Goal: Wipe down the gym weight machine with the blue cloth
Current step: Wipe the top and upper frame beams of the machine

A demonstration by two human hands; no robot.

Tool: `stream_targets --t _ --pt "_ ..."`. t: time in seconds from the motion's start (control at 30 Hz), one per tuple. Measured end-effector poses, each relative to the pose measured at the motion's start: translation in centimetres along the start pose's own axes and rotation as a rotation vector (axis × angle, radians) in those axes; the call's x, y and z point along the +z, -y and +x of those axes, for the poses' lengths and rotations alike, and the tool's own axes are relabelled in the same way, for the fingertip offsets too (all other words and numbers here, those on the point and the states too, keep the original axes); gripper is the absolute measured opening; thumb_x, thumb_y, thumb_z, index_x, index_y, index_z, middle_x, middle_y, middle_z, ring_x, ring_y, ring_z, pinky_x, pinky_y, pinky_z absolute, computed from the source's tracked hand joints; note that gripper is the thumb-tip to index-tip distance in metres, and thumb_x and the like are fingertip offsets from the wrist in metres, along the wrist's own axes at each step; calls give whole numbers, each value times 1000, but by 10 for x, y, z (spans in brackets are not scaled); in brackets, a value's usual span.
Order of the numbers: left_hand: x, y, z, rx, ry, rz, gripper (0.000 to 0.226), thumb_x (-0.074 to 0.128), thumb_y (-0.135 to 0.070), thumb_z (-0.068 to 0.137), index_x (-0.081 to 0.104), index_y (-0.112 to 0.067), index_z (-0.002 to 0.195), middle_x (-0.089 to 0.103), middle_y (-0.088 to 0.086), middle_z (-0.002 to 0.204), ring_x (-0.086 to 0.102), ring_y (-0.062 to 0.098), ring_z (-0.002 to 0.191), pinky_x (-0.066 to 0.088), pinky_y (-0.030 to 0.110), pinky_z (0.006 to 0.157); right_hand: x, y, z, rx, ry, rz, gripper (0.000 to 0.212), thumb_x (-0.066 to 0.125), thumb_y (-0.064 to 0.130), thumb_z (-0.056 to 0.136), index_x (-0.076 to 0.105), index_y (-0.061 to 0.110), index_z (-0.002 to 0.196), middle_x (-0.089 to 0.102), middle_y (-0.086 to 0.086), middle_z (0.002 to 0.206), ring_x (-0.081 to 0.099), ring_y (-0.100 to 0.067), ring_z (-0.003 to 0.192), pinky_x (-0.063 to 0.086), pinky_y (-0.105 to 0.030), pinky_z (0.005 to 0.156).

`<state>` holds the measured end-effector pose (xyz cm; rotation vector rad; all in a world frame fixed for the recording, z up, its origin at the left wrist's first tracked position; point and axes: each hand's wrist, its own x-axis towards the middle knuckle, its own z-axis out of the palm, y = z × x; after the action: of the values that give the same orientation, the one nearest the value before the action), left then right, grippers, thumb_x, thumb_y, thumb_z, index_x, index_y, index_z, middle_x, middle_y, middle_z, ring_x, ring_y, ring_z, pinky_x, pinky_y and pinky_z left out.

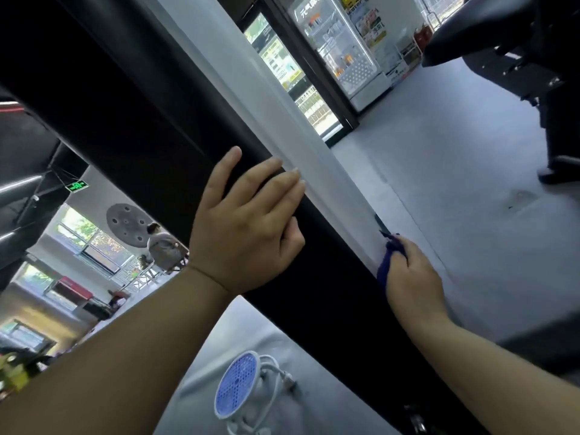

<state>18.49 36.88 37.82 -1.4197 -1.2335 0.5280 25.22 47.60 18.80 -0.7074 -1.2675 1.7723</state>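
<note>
The right hand [411, 284] is gripping the bunched blue cloth [386, 263] against the long black machine beam [141, 105], which is slanting from upper left to lower right; the left hand [248, 227] is resting flat-fingered at centre frame.

**Readable lettering: little, mostly partial**

On the header of the white drinks fridge [345, 67]: large Chinese characters beginning 元气, the rest blurred. Just right of it, on a yellow-and-black poster [354, 4]: the word "Water". Lower on the same wall, on a leaflet [378, 34]: bold Chinese characters, too blurred to read. Hanging at left, a green lit sign [77, 185], symbols illegible.
</note>
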Motion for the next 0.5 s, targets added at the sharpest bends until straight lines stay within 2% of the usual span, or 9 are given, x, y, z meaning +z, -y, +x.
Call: stream_targets --t 0.07,0.17,0.27,0.33,0.4,0.47,0.5 --pt "0 -7 1 2 45 -1 40 47 -26 89 73 -11 115 69 2 123 60 26 121 29 50 114 6 13 7 -7 40 45 40 35 19 102 50 26 138 49 8 138 45 -12 124 33 -29 108" --pt "7 -38 2 141 162 -55 44 46 -34 91 72 -9 115 67 5 126 59 30 123 36 47 108 25 42 7 -208 66 117 43 37 15 101 48 25 142 46 11 143 41 -5 131 29 -24 112" --pt "16 -68 3 173 267 -76 46 40 -34 93 71 -8 117 67 8 126 59 29 123 40 44 105 14 -2 0 -290 41 79 45 35 19 101 46 31 142 46 13 146 38 -5 136 29 -25 113" --pt "19 -73 5 145 289 -50 49 34 -31 93 71 -9 116 66 7 128 58 28 124 38 43 106 -9 -58 -7 -175 -4 -30 45 33 16 103 45 32 143 42 14 148 36 -8 139 26 -26 115" --pt "19 -74 4 126 290 -39 49 32 -30 93 71 -11 117 65 6 130 57 27 126 37 43 108 -30 -104 -12 86 -31 -84 46 32 15 104 40 31 146 36 10 152 31 -15 142 23 -29 116" --pt "19 -75 3 116 310 -21 49 33 -30 94 69 -12 121 62 5 134 54 27 129 35 45 110 -39 -119 -12 301 -13 -20 48 33 23 101 36 31 148 29 5 157 29 -21 143 22 -36 118" --pt "19 -77 4 104 321 -5 49 33 -31 94 67 -12 124 61 5 136 53 27 130 34 46 111 -37 -114 -8 324 18 49 50 34 25 100 34 31 149 24 4 159 28 -21 144 22 -37 118"
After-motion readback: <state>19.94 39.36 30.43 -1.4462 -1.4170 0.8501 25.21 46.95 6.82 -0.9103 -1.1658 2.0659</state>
